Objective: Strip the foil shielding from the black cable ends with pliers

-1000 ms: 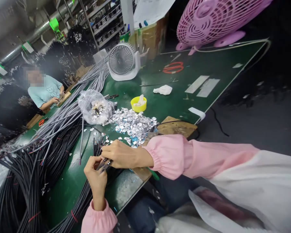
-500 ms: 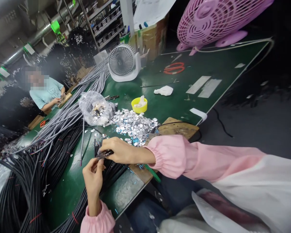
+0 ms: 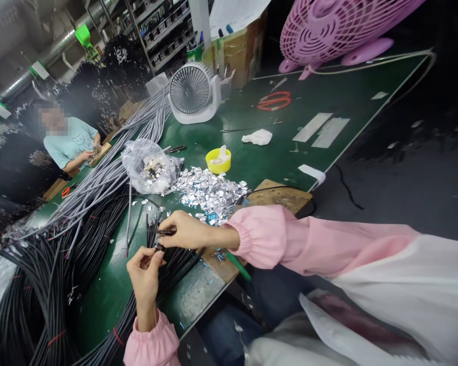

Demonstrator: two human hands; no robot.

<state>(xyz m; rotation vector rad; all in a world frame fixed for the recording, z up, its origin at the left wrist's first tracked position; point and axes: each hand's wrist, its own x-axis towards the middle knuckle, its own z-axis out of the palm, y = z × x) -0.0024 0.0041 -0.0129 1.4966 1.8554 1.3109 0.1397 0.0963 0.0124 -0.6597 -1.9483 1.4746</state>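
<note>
My right hand (image 3: 185,231) is closed around a slim dark hand tool (image 3: 168,231); its exact kind is unclear. Just below it, my left hand (image 3: 145,272) pinches a cable end (image 3: 158,248), mostly hidden by the fingers. The fingertips of both hands are close together. Under and beside the hands runs a bundle of black cables (image 3: 179,264) with stripped ends near the right hand. Behind the hands lies a heap of silver foil scraps (image 3: 209,195) mixed with blue bits.
Grey cables (image 3: 107,173) and black cable bundles (image 3: 34,295) cover the left of the green table (image 3: 252,162). A plastic bag (image 3: 133,162), yellow cup (image 3: 212,165), white fan (image 3: 191,94), orange scissors (image 3: 275,100) and pink fan (image 3: 320,35) stand beyond. A co-worker (image 3: 74,142) sits far left.
My right hand has lifted slightly, drawing the dark tool up and apart from the left fingertips. My left hand still pinches the cable end. The view has shifted a little.
</note>
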